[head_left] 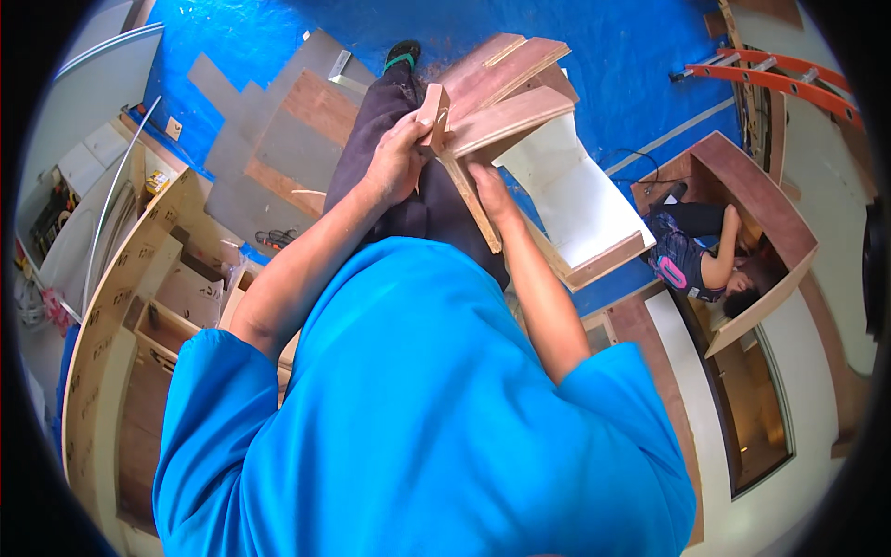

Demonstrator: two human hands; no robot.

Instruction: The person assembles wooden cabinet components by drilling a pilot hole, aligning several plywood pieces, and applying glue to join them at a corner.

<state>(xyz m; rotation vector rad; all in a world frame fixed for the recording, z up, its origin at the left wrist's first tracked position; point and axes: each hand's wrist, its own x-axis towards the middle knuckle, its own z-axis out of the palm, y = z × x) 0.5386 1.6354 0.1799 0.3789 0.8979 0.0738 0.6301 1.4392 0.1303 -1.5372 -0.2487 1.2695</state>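
Note:
In front of my lap is a plywood assembly [512, 121] of reddish-brown boards joined at angles. My left hand [399, 158] is closed around a short wooden block [432, 113] at its near left corner. My right hand [492, 193] grips the assembly from below, by a narrow plywood strip [469, 200] that slants down toward my lap; some of its fingers are hidden behind the wood. Just right of my right hand lies a white-faced panel [580, 200] with a wooden edge.
Blue sheeting [269, 28] covers the floor, with grey and brown boards [278, 130] at the left. An open wooden cabinet [176, 306] stands at the lower left. To the right, another person [691, 237] lies partly inside a wooden box [761, 200]. An orange ladder [780, 79] is beyond.

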